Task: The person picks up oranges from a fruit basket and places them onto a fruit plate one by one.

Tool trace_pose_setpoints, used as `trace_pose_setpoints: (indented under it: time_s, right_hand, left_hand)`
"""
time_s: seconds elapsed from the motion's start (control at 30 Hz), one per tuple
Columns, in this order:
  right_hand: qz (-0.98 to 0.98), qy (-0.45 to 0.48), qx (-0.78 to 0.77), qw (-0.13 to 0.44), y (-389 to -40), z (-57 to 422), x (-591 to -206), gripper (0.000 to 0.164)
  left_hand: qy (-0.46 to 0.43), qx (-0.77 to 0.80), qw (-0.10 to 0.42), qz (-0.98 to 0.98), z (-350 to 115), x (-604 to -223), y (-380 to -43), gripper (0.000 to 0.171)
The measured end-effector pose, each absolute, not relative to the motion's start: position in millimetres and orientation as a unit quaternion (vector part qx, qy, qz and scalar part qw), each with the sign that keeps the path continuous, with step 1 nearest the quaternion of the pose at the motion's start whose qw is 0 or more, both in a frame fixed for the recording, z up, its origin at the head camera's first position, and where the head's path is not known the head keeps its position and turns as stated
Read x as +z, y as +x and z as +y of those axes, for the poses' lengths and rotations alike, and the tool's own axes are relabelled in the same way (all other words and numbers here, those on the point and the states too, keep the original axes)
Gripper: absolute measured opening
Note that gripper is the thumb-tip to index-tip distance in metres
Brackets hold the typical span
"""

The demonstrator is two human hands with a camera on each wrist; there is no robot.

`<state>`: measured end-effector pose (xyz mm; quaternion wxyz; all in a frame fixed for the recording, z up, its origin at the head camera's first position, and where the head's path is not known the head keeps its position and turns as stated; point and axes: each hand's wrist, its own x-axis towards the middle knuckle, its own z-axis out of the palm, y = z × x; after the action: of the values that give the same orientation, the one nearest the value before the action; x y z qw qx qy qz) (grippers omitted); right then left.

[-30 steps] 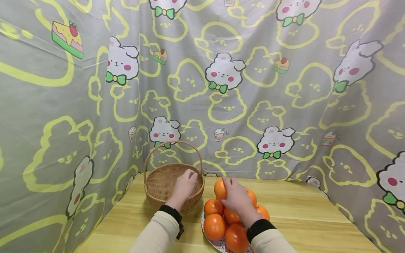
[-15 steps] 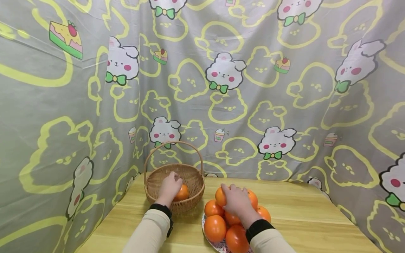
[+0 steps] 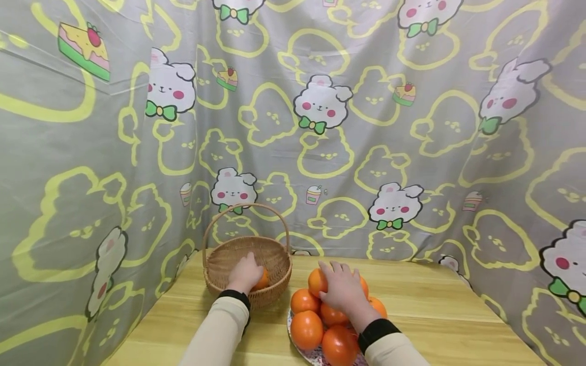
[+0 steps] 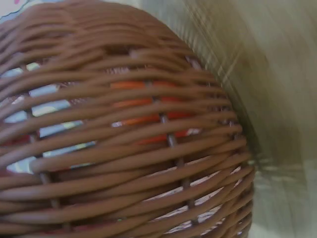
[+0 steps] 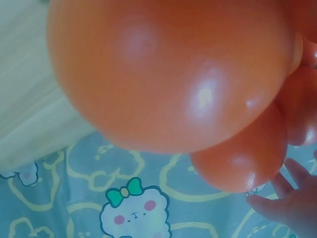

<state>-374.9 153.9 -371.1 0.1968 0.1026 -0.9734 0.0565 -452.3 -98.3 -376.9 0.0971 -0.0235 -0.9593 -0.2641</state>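
Observation:
My left hand point(image 3: 245, 274) reaches down into a brown wicker basket point(image 3: 271, 296). Beside its fingers lies an orange point(image 3: 263, 280), partly covered by the hand. In the left wrist view the woven wall point(image 4: 119, 183) hides the hand, and orange colour shows through the gaps. My right hand point(image 3: 344, 291) rests on top of a heap of oranges, thumb and fingers spread over the upper-left orange point(image 3: 314, 283). Its fingers point(image 5: 282, 206) show in the right wrist view against a smaller-looking orange point(image 5: 242, 158), with a large orange point(image 5: 168, 74) close to the camera.
The heaped oranges, such as one at the front point(image 3: 339, 345), sit on a patterned plate point(image 3: 300, 354). Basket and plate stand side by side on a wooden table point(image 3: 439, 305). The basket's tall handle point(image 3: 247, 205) arches over it. A printed curtain point(image 3: 274, 127) surrounds the table.
My left hand has moved left and lower in the basket, uncovering the orange there. The right hand stays on the heap, fingers spread a little wider. The view has shifted slightly.

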Motion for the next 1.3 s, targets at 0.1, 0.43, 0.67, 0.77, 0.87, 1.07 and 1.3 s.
trace_pose_setpoints:
  time_s: [0.1, 0.43, 0.67, 0.77, 0.87, 1.07, 1.3]
  right_hand:
    - [-0.966, 0.109, 0.062, 0.225, -374.3, 153.0, -370.1, 0.068]
    - [-0.951, 0.130, 0.073, 0.273, -368.4, 150.8, -366.8, 0.066]
    - [-0.949, 0.131, 0.087, 0.273, -367.8, 152.2, -366.8, 0.064]
    - [-0.948, 0.133, 0.090, 0.274, -367.2, 152.6, -367.0, 0.064]
    - [-0.947, 0.134, 0.093, 0.277, -365.9, 152.6, -366.9, 0.063]
    - [-0.945, 0.138, 0.094, 0.282, -363.2, 154.2, -367.9, 0.060]
    - [-0.942, 0.134, 0.091, 0.294, -360.9, 156.5, -368.5, 0.058]
  left_hand:
    - [-0.041, -0.229, 0.065, -0.970, -98.5, -379.0, -453.9, 0.057]
    - [-0.064, -0.185, 0.022, -0.980, -99.8, -380.9, -450.2, 0.063]
    - [-0.049, -0.155, 0.055, -0.985, -99.1, -381.9, -451.4, 0.057]
    - [-0.054, -0.154, 0.056, -0.985, -98.7, -383.7, -453.6, 0.062]
    - [-0.063, -0.143, 0.047, -0.987, -98.6, -384.9, -453.0, 0.060]
    - [-0.059, -0.140, 0.022, -0.988, -100.8, -384.7, -444.3, 0.052]
    - [-0.030, -0.161, 0.005, -0.986, -102.4, -382.2, -439.8, 0.069]
